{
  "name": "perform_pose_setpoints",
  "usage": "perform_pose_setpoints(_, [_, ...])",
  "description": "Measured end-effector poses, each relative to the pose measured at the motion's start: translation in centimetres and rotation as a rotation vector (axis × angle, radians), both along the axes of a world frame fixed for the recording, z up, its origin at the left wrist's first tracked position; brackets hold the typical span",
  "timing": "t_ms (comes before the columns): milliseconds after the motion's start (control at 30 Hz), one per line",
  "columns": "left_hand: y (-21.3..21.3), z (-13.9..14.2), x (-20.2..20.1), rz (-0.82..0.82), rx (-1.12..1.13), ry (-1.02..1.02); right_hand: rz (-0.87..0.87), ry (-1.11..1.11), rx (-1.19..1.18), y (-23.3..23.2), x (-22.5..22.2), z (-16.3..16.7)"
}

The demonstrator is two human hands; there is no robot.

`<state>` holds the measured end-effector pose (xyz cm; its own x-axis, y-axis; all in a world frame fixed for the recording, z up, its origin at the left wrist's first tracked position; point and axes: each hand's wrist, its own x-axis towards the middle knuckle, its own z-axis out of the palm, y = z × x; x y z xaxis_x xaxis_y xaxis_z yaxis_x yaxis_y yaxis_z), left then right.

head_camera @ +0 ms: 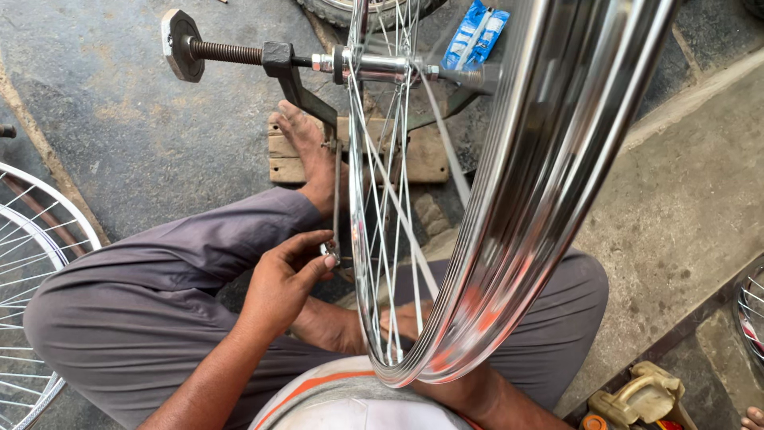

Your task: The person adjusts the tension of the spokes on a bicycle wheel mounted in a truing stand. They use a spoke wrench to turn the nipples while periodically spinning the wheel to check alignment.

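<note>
Pinching a small metal tool [329,253] against the spokes, the left hand [282,279] sits at the chrome wheel rim [509,231], which stands upright in a truing stand [286,68] between the person's knees. Right hand [406,318] is mostly hidden behind the rim and spokes, so can't tell its grip. Tool's tiny, hard to make out. Another wheel [32,239] is cut off at the left edge, a yellow jug [645,394] sits bottom right, and there's open concrete floor [684,199] to the right.
</note>
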<state>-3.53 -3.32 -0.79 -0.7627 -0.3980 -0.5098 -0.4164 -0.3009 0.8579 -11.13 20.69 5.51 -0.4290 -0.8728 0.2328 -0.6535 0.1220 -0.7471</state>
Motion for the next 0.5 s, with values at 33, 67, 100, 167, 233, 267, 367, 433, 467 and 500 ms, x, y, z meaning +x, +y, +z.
perform_pose_setpoints(33, [0.0, 0.1, 0.0, -0.005, -0.013, -0.009, -0.001, -0.023, -0.006, 0.3, 0.2, 0.5])
perform_pose_setpoints(67, [-0.1, 0.2, 0.1, -0.01, -0.028, -0.017, -0.002, -0.039, -0.008, 0.5, 0.2, 0.6])
perform_pose_setpoints(100, [-0.2, 0.2, 0.1, -0.011, -0.036, -0.034, 0.001, -0.045, -0.002, 0.5, 0.3, 0.7])
perform_pose_setpoints(167, [-0.3, 0.2, 0.1, -0.015, -0.054, -0.066, 0.002, -0.059, 0.014, 0.3, 0.1, 0.4])
perform_pose_setpoints(233, [-0.3, 0.0, 0.3, 0.014, -0.017, -0.009, 0.009, -0.065, 0.025, 0.2, 0.1, 0.2])
perform_pose_setpoints(267, [-0.3, -0.2, 0.3, 0.029, -0.002, 0.021, 0.009, -0.071, 0.025, 0.2, 0.1, 0.1])
perform_pose_setpoints(367, [-0.3, -1.0, 0.5, 0.028, 0.027, 0.039, 0.014, -0.082, 0.031, 0.3, 0.2, 0.1])
perform_pose_setpoints(433, [-0.3, -1.5, 0.5, 0.0, 0.024, 0.039, 0.018, -0.084, 0.033, 0.3, 0.2, 0.0])
perform_pose_setpoints(467, [-0.3, -1.8, 0.5, -0.013, 0.022, 0.038, 0.02, -0.087, 0.034, 0.3, 0.2, -0.1])
perform_pose_setpoints(500, [-0.2, -2.0, 0.4, -0.031, 0.012, 0.051, 0.022, -0.09, 0.036, 0.3, 0.1, -0.2])
